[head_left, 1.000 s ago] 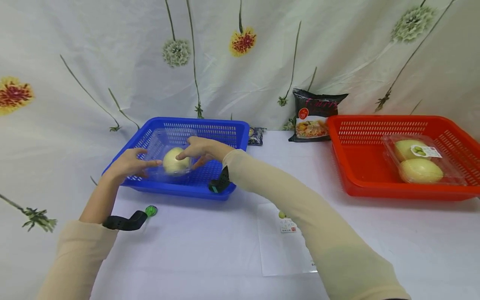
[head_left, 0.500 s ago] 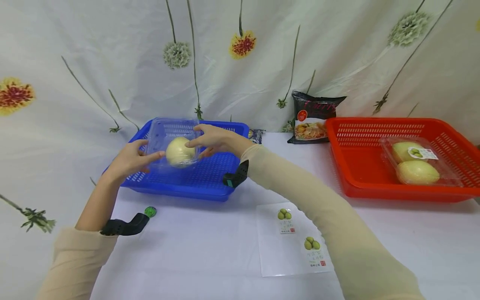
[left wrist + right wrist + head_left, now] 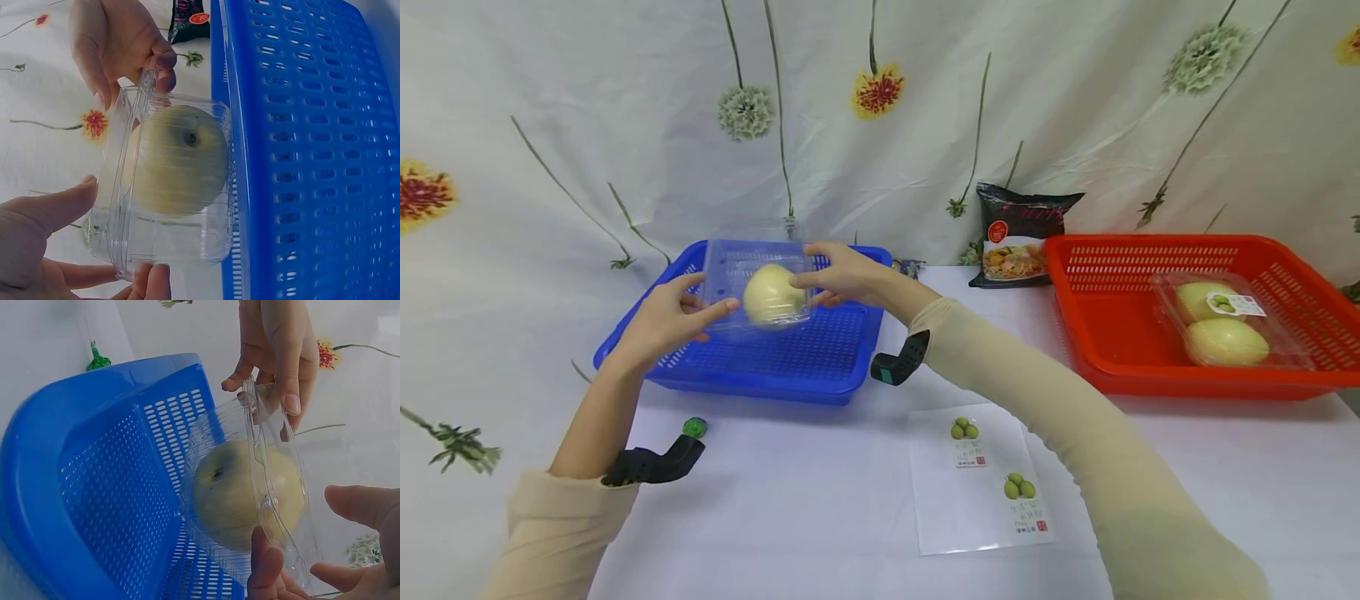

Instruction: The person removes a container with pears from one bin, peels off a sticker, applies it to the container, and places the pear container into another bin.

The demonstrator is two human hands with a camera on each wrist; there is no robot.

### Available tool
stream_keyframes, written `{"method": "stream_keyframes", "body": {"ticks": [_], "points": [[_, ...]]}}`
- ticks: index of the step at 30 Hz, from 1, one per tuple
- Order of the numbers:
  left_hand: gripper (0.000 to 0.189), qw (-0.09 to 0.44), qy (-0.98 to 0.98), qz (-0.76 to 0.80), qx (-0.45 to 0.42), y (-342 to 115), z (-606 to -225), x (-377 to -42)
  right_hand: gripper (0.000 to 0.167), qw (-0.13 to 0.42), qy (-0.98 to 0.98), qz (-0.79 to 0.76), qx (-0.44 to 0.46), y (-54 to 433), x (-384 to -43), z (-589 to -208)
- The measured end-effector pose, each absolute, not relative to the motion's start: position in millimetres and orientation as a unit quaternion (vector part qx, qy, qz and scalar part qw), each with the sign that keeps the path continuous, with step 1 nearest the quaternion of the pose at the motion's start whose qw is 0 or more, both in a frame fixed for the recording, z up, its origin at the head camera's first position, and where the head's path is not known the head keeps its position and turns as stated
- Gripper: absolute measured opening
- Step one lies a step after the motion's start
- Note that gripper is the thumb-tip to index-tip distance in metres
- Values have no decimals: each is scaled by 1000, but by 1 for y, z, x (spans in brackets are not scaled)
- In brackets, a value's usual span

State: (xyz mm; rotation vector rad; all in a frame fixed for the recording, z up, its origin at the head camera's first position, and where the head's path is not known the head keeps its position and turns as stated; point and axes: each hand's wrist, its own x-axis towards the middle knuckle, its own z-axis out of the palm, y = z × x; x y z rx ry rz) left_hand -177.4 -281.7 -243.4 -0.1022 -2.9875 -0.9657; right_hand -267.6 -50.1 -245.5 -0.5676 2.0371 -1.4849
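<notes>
A clear plastic clamshell box (image 3: 727, 265) with one pale yellow round fruit (image 3: 770, 295) inside is held up over the blue basket (image 3: 760, 387). My left hand (image 3: 672, 321) grips its left edge, thumb on the near side. On the opposite edge, my right hand (image 3: 853, 277) pinches the box between thumb and fingers. The left wrist view shows the box's rim (image 3: 128, 187) closed around the fruit (image 3: 181, 159), whose dark end spot is visible. Fingertips of both hands bend round the rim in the right wrist view, partly hidden behind the plastic.
At the right stands a red basket (image 3: 1150, 385) holding another clear box with two pale fruits (image 3: 1225, 342). A black noodle packet (image 3: 1018, 237) leans beside it. A transparent sheet with fruit stickers (image 3: 955, 508) lies in front. A small green object (image 3: 695, 427) is near my left wrist.
Both hands have lifted the box with the fruit up out of the blue basket and shifted it slightly right. The sticker sheet, earlier partly covered by my right sleeve, is now uncovered.
</notes>
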Motion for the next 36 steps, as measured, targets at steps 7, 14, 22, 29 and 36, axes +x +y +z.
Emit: {"method": "stream_keyframes", "body": {"ticks": [7, 14, 22, 29, 36], "points": [[80, 34, -939, -338, -54, -271, -246, -178, 71, 234, 792, -520, -218, -34, -259, -243], [71, 64, -910, -401, -85, -258, -255, -182, 73, 202, 807, -503, -236, -11, -257, -246], [65, 68, -884, -447, -114, -238, -261, -186, 76, 184, 813, -500, -235, 17, -250, -248], [62, 63, -876, -462, -127, -221, -265, -192, 74, 171, 818, -503, -221, 39, -244, -248], [60, 44, -865, -481, -139, -200, -267, -196, 73, 154, 835, -487, -205, 61, -238, -248]]}}
